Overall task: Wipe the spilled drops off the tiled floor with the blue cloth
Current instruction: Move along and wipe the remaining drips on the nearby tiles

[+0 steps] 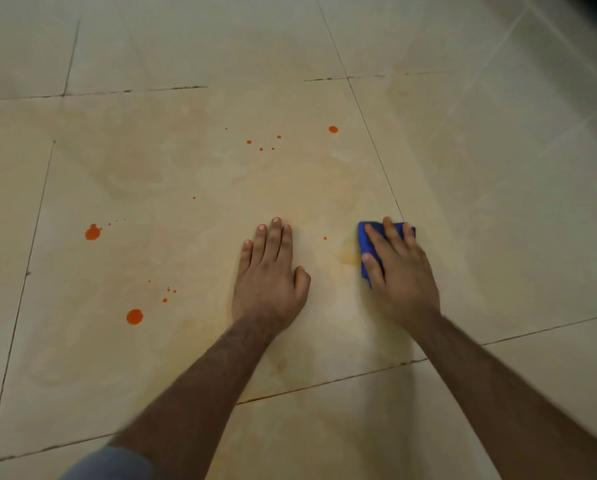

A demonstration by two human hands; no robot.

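Here right hand [402, 271] presses unlabelled blue cloth [368, 251].

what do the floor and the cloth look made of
Floor: likely glazed ceramic or polished stone tile; beige, glossy, with soft reflections and thin dark grout lines. Cloth: soft blue fabric, perhaps microfibre; matte, folded flat under the right hand.

Left hand [269, 275] is lying flat on the tiled floor [497, 202], near centre. Right hand [399, 271] is pressing on the cloth [368, 233] just to its right, apart. One small drop [325, 238] is sitting between them. Larger drops [134, 317] are lying well left of the left hand; others [333, 129] are lying beyond both hands.
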